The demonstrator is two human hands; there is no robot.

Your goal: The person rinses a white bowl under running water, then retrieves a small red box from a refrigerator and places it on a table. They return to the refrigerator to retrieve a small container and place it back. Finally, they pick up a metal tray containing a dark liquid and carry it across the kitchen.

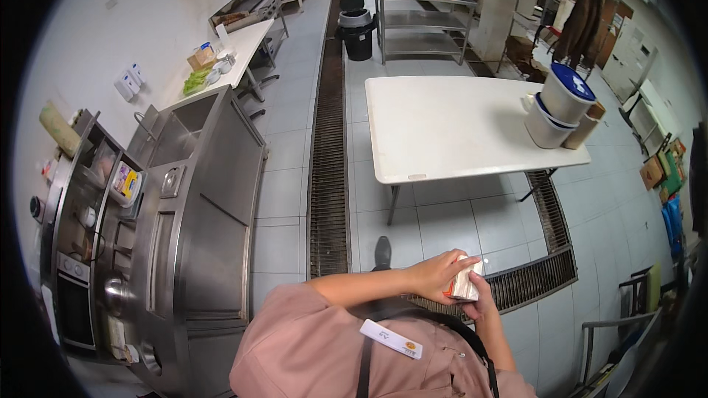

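Both of my hands are together in front of my body, at the lower right of centre in the head view. Between them is a small white box with orange-red parts [466, 282]. My left hand [437, 279] wraps it from the left and over the top. From the right and below, my right hand [482, 297] holds it, the thumb lying on its face. The fingers hide part of the box, and its contents cannot be seen. Beyond my hands stands a white folding table [442, 127].
Stacked plastic tubs with blue lids [558, 102] stand at the table's right end. A steel sink counter [215, 232] runs along the left. Floor drain grates [327, 193] cross the tiles. Farther off are a black bin [357, 38] and a steel shelf table [423, 21]. A metal-framed rack [614, 323] is lower right.
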